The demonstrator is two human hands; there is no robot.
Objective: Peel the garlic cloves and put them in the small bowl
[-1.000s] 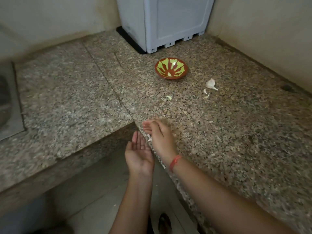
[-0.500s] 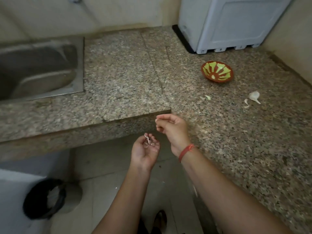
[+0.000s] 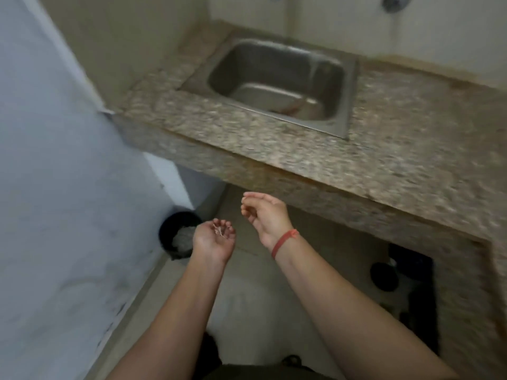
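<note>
The speckled brown granite surface (image 3: 411,160) runs along the back wall and turns toward the viewer on the right, its thick front edge overhanging open space, the stone's grain smeared by motion blur. A rectangular stainless-steel sink (image 3: 350,105) is set into it toward its left end, the rim lying on the stone. Below, the pale tiled floor (image 3: 329,237) carries a round black bin (image 3: 167,242) with something pale inside, standing against the blue-grey wall beneath the left end of the surface, and a dark round object (image 3: 384,272) sits in the shadowed opening under the right part.
</note>
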